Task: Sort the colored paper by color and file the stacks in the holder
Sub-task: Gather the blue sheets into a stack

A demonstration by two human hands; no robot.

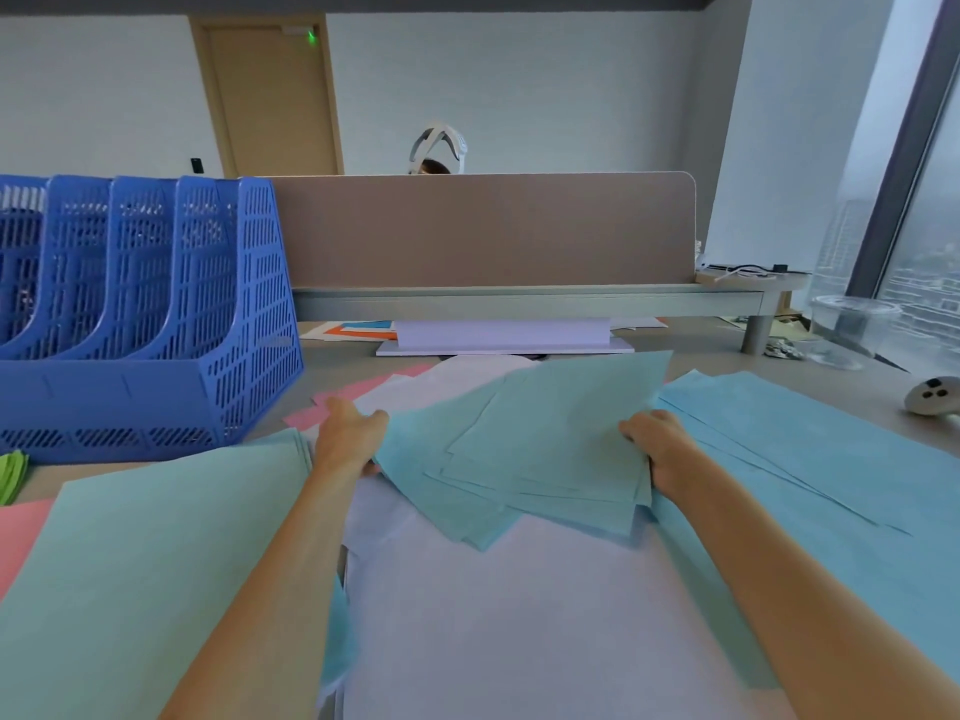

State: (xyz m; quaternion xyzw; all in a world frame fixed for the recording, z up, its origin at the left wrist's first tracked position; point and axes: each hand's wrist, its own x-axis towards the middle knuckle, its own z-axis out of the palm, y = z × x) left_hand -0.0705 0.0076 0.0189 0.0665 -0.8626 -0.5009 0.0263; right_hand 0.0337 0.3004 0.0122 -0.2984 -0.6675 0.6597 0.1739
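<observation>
— Blue-green paper is what we have between our hands: a fanned bundle of sheets [519, 449], corners splayed, held over the middle of the counter [737, 348].

— How are we holding it?

— Our left hand [350, 439] grips the bundle's left edge. Our right hand [660, 449] grips the right edge, fingers curled over the top sheet. Both our forearms reach in from the bottom of the view.

— What lies under it?

— White sheets [519, 615], spread across the counter right up to us. To our left sits a pale green stack [145, 553], with pink paper [21, 537] showing from beneath its near left corner. To our right lies a light blue stack [810, 459], loosely squared, its edges stepped.

— And the holder?

— We see the blue mesh file holder [156, 324] standing at the far left of the counter, well apart from the bundle. It has several upright slots. Whether anything is in them, we cannot tell through the mesh.

— Anything else around us?

— More pink sheets [332, 402] peek out beyond our left hand, between the holder and the bundle. A brown divider panel [483, 231] runs along the back of the counter. A clear plastic cup [852, 324] stands at the far right, and a white controller [932, 394] lies near the right edge.
</observation>
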